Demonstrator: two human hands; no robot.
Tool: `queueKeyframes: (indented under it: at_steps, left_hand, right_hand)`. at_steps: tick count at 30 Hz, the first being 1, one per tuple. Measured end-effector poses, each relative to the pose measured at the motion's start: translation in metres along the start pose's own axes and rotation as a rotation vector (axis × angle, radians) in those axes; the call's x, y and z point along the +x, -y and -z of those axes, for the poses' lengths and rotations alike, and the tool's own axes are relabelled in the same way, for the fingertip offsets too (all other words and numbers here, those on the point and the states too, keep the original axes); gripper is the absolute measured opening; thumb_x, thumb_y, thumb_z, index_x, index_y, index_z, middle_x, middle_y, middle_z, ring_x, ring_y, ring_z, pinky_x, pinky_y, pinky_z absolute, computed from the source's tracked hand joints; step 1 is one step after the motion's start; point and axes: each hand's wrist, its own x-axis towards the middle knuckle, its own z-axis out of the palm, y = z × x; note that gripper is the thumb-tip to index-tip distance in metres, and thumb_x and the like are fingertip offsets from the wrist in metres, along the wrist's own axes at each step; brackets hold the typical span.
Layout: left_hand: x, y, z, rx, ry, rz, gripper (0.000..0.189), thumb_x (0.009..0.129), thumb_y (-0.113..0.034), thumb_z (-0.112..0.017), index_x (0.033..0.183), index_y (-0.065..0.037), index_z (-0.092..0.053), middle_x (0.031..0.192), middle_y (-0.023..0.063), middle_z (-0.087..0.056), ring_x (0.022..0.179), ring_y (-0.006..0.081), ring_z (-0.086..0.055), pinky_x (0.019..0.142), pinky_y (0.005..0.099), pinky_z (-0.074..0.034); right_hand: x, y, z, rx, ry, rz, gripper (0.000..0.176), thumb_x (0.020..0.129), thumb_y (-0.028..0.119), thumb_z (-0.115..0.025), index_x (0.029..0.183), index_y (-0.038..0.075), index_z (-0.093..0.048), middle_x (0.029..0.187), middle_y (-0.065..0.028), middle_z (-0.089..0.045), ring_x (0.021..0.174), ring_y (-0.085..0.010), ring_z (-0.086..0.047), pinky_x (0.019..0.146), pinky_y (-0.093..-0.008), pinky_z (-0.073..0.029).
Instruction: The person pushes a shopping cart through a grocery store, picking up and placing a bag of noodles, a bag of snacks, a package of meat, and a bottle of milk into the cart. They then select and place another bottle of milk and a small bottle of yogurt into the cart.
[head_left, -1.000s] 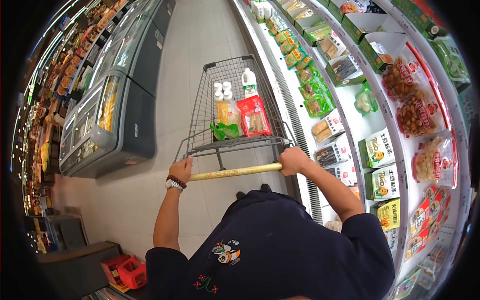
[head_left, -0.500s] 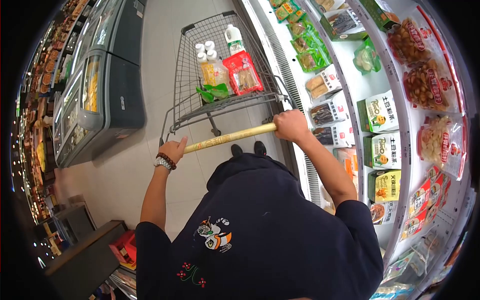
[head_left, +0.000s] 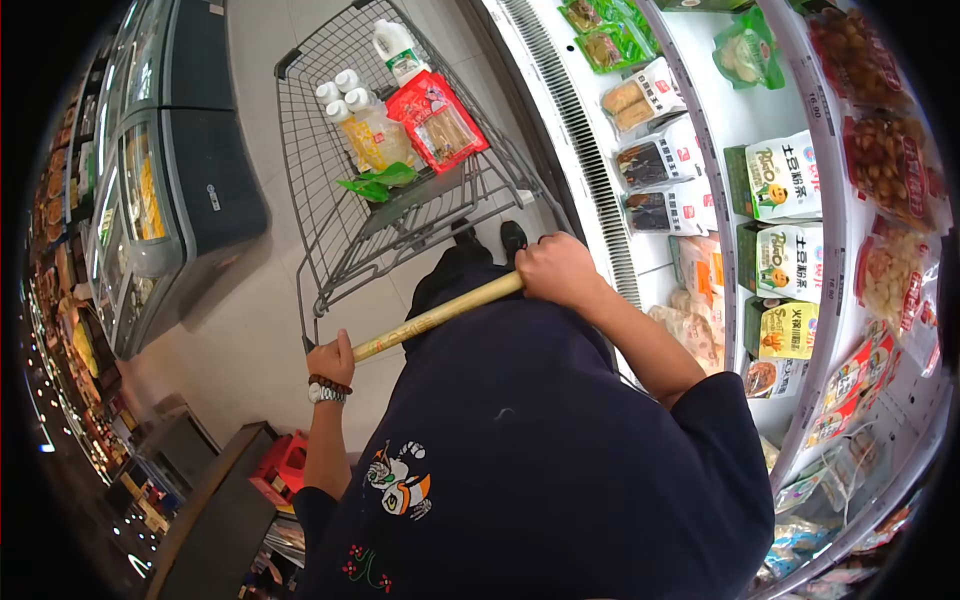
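Cart handle (head_left: 437, 317) yellow w/ faint red print; cart (head_left: 320, 200) grey wire mesh. Inside: packet (head_left: 437, 120) red w/ clear window; pouch (head_left: 375, 140) yellow; small bottles (head_left: 338, 88) white; jug (head_left: 397, 47) white w/ green label; bag (head_left: 378, 181) green. Shirt (head_left: 560, 470) navy; cartoon print (head_left: 400, 480) orange, white & black; small flowers (head_left: 365, 575) red. Bracelet (head_left: 328, 383) brown beads; watch (head_left: 325, 394) silver; shoes (head_left: 513, 236) black. Floor (head_left: 260, 330) pale grey tiles; freezer (head_left: 215, 190) dk grey; baskets (head_left: 285, 468) red. Shelf boxes (head_left: 785, 180) green & white; pack (head_left: 790, 330) yellow.
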Motion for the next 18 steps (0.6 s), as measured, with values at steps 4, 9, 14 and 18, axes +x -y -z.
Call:
queueKeyframes:
  at_steps: [4,9,14,18]
  left_hand:
    - [0.009,0.026,-0.001,0.001,-0.081,-0.02,0.055,0.101,-0.029,-0.047,0.054,-0.003,-0.061,0.048,0.0185,-0.053,0.042,0.0362,-0.055,0.044,0.0457,-0.043]
    - [0.043,0.051,0.004,-0.019,-0.149,-0.059,0.053,0.1,-0.025,-0.049,0.053,-0.004,-0.057,0.045,0.0174,-0.05,0.04,0.0361,-0.052,0.042,0.0451,-0.04]
    - [0.092,0.077,0.029,-0.017,-0.155,-0.078,0.051,0.099,-0.023,-0.05,0.053,-0.005,-0.058,0.045,0.0165,-0.05,0.039,0.0354,-0.052,0.042,0.0446,-0.041]
    - [0.136,0.078,0.044,-0.02,-0.187,-0.084,0.051,0.1,-0.026,-0.048,0.054,-0.006,-0.059,0.046,0.0155,-0.052,0.04,0.0356,-0.052,0.042,0.0442,-0.041]
  right_hand:
    - [0.021,0.008,-0.008,0.019,0.019,0.018,0.011,0.066,0.018,-0.069,0.067,0.007,-0.065,0.063,-0.0112,-0.066,0.062,-0.0276,-0.068,0.062,-0.0376,-0.053]
    - [0.057,0.009,-0.008,-0.009,0.124,-0.012,0.015,0.068,0.02,-0.07,0.07,0.006,-0.064,0.066,-0.0094,-0.066,0.063,-0.0268,-0.068,0.064,-0.038,-0.055]
    - [0.103,0.011,0.009,0.0,0.162,-0.04,0.011,0.068,0.017,-0.067,0.068,0.007,-0.064,0.065,-0.0104,-0.067,0.062,-0.0281,-0.068,0.06,-0.0384,-0.053]
    - [0.132,0.001,0.022,-0.053,0.129,-0.112,0.013,0.067,0.02,-0.069,0.071,0.008,-0.066,0.065,-0.0095,-0.067,0.062,-0.0284,-0.068,0.06,-0.0392,-0.054]
